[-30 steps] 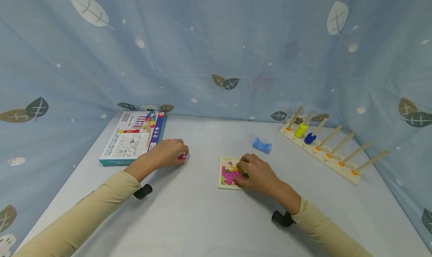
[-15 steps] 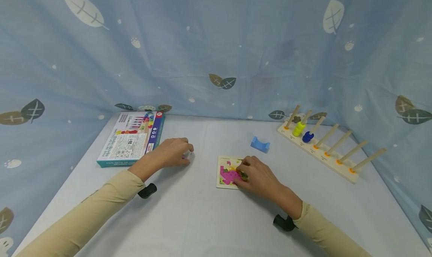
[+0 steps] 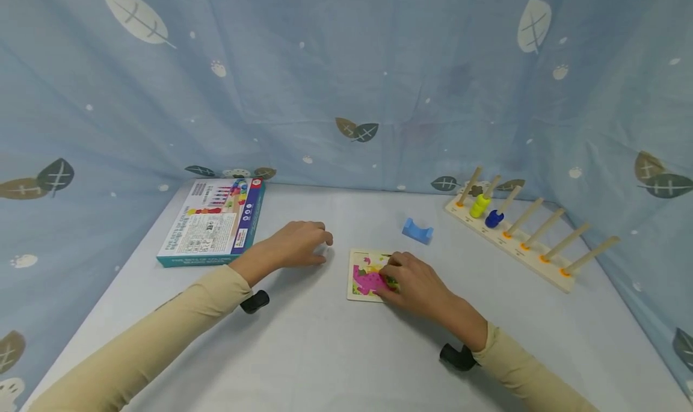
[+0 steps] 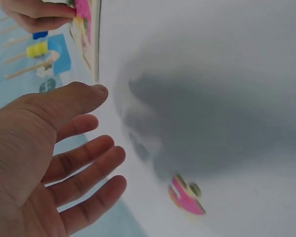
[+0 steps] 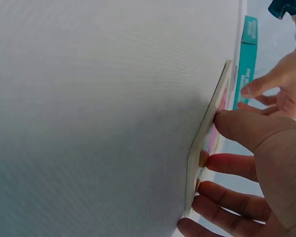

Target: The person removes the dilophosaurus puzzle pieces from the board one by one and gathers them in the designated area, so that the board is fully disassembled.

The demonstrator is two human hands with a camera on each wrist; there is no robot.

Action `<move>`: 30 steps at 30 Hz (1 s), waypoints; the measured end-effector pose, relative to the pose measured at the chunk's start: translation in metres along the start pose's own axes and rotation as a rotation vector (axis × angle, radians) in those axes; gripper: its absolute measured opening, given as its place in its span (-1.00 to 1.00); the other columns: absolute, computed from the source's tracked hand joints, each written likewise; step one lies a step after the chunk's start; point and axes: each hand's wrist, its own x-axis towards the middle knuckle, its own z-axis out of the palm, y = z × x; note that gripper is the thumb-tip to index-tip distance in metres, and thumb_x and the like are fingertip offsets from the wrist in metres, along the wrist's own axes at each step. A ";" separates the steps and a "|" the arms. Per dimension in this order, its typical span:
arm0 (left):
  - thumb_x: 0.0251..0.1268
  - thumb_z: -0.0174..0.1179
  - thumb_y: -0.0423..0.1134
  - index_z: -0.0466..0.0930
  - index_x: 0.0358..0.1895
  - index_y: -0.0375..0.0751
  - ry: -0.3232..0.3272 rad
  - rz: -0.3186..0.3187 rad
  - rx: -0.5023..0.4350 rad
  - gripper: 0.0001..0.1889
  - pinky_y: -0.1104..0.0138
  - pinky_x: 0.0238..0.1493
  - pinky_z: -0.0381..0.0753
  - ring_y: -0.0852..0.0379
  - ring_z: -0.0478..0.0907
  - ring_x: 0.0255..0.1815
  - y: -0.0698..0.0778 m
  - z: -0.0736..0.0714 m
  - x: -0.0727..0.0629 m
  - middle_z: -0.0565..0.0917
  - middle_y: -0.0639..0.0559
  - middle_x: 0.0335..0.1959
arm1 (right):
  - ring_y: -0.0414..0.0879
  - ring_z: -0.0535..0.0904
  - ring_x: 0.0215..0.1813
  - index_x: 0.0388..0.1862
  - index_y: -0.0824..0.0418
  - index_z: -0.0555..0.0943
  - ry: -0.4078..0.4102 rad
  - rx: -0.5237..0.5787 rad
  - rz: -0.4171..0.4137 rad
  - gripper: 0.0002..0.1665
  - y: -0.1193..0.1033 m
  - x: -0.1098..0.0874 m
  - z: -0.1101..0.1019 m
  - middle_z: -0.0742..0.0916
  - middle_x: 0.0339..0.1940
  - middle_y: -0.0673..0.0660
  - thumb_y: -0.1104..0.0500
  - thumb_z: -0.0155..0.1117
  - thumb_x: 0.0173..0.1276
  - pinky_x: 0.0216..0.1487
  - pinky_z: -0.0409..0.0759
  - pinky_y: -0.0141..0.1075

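Observation:
A wooden jigsaw puzzle board (image 3: 357, 298) with a pink dinosaur picture lies mid-table. My right hand (image 3: 419, 282) rests over its right side, thumb and index finger bent about a puzzle piece (image 5: 203, 158) whose wooden edge shows in the right wrist view; the hand partly hides the board. Left of the board, my left hand (image 3: 295, 245) hovers above the table with fingers spread and nothing in them. Below that hand, in the left wrist view, a loose pink puzzle piece (image 4: 186, 196) lies on the white surface; the hand hides it from the head view.
A flat box (image 3: 211, 225) lies at the back left. A light-blue curved block (image 3: 417, 231) stands behind the board. To the right is a wooden peg rack (image 3: 514, 243) with yellow beads (image 3: 480, 206) and blue beads (image 3: 494, 219). A patterned cloth hangs behind.
My left hand has let go of a pink puzzle piece and moved right, away from the box and nearer the board. The right hand has stayed over the board with little change.

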 end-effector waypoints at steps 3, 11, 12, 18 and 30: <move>0.20 0.45 -0.12 0.73 0.04 -0.12 0.008 0.026 -0.003 -0.65 0.19 -0.09 0.62 0.10 0.62 -0.13 0.005 0.000 0.007 0.67 -0.02 -0.09 | -0.14 0.49 -0.23 -0.12 0.19 0.78 -0.010 0.000 0.006 -0.52 0.001 0.000 -0.001 0.64 -0.22 0.05 -0.09 0.61 0.08 -0.26 0.55 -0.30; 0.22 0.43 -0.14 0.72 0.02 -0.13 0.024 0.093 -0.051 -0.67 0.21 -0.13 0.60 0.11 0.62 -0.16 0.018 0.004 0.027 0.66 0.00 -0.15 | -0.13 0.48 -0.20 -0.10 0.18 0.78 -0.031 -0.018 0.018 -0.51 0.000 0.000 -0.001 0.63 -0.21 0.05 -0.11 0.59 0.10 -0.24 0.57 -0.30; 0.22 0.43 -0.14 0.71 0.02 -0.12 0.023 0.100 -0.050 -0.68 0.22 -0.14 0.60 0.12 0.61 -0.17 0.019 0.006 0.030 0.66 0.01 -0.15 | -0.12 0.48 -0.20 -0.10 0.19 0.78 -0.031 -0.017 0.020 -0.51 0.000 -0.001 -0.001 0.62 -0.21 0.05 -0.11 0.59 0.10 -0.25 0.57 -0.29; 0.23 0.42 -0.11 0.72 -0.03 -0.07 0.014 0.117 -0.018 -0.72 0.28 -0.21 0.58 0.17 0.58 -0.22 0.027 0.007 0.043 0.64 0.04 -0.17 | -0.10 0.49 -0.19 -0.12 0.21 0.78 -0.034 -0.017 0.009 -0.51 0.000 0.000 -0.001 0.62 -0.21 0.07 -0.10 0.59 0.11 -0.24 0.58 -0.29; 0.23 0.41 -0.14 0.74 -0.08 -0.05 0.004 0.133 0.010 -0.77 0.28 -0.21 0.57 0.17 0.57 -0.23 0.041 0.008 0.055 0.62 0.09 -0.23 | -0.11 0.45 -0.20 -0.12 0.19 0.78 -0.027 -0.017 0.020 -0.54 -0.003 -0.002 -0.003 0.60 -0.21 0.05 -0.09 0.58 0.13 -0.30 0.54 -0.31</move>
